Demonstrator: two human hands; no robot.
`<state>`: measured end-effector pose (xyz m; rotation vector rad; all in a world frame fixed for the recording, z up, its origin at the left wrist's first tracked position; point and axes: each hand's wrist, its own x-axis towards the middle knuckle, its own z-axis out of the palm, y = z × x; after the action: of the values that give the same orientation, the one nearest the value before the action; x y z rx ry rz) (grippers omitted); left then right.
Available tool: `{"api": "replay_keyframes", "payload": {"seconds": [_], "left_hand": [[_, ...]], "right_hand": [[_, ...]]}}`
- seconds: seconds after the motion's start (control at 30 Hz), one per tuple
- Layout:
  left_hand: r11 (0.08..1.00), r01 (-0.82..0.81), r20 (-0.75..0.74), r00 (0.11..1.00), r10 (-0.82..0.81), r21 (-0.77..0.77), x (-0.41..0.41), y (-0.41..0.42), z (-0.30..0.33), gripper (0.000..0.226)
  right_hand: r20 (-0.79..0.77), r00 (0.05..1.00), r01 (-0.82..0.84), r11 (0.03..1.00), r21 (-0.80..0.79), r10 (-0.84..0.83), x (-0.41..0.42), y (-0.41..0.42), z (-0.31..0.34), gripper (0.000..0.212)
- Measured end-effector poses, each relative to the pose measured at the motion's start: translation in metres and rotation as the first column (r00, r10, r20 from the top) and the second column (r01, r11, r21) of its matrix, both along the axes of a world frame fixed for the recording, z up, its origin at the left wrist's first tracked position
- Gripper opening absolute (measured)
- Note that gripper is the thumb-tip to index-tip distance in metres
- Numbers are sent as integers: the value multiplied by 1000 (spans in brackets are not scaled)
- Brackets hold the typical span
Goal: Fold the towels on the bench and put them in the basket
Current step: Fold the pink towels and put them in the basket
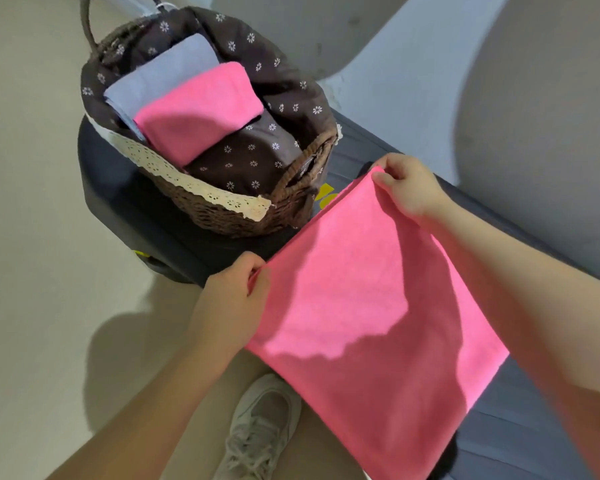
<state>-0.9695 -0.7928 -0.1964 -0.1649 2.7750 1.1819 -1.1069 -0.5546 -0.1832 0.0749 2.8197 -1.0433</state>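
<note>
A brown wicker basket (243,216) with a dark flower-print lining and cream lace trim stands at the end of the dark grey bench (125,188), already holding a folded pale blue towel (163,74) and a folded pink towel (201,112), while a pale sneaker (260,427) shows on the beige floor (32,237) below. Just beside the basket, a large bright pink towel (361,306) lies spread over the bench. The left hand (232,299) pinches its near corner and the right hand (409,188) pinches its far corner, both closed on the cloth.
</note>
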Motion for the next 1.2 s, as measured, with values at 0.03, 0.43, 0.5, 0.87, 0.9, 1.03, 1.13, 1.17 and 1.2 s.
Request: {"api": "replay_keyframes", "payload": {"seconds": [0.03, 0.43, 0.5, 0.87, 0.9, 1.03, 1.13, 1.17, 1.2], "left_hand": [[1000, -1, 1, 1000, 1, -21, 0, -1, -1, 10], [975, -39, 61, 997, 53, -219, -13, -2, 0, 10], [937, 11, 93, 995, 22, -348, -16, 0, 4, 10], [731, 509, -177, 753, -634, -455, -30, 99, 29, 23], [713, 532, -121, 757, -642, -458, -42, 113, 28, 26], [611, 610, 115, 749, -653, -504, -104, 148, 36, 53], [447, 641, 166, 668, -726, -625, -133, 159, 35, 51], [366, 642, 185, 626, -757, -674, -140, 159, 32, 48], [302, 643, 208, 593, -778, -704, -146, 158, 28, 44]], "right_hand": [[-16, 1000, 10, 1000, 30, -10, -1, -3, -4, 12], [-93, 975, 220, 946, 237, -204, -6, -18, -19, 20], [-82, 969, 248, 929, 274, -234, -7, -23, -19, 22], [-57, 954, 296, 887, 355, -296, 92, 59, -1, 33], [-37, 946, 316, 885, 343, -323, 104, 72, 2, 31], [69, 924, 343, 894, 289, -377, 139, 115, 12, 22], [174, 915, 310, 910, 276, -364, 151, 124, 14, 19], [191, 911, 309, 911, 272, -366, 153, 124, 13, 18], [188, 908, 319, 909, 268, -374, 153, 125, 12, 18]]}}
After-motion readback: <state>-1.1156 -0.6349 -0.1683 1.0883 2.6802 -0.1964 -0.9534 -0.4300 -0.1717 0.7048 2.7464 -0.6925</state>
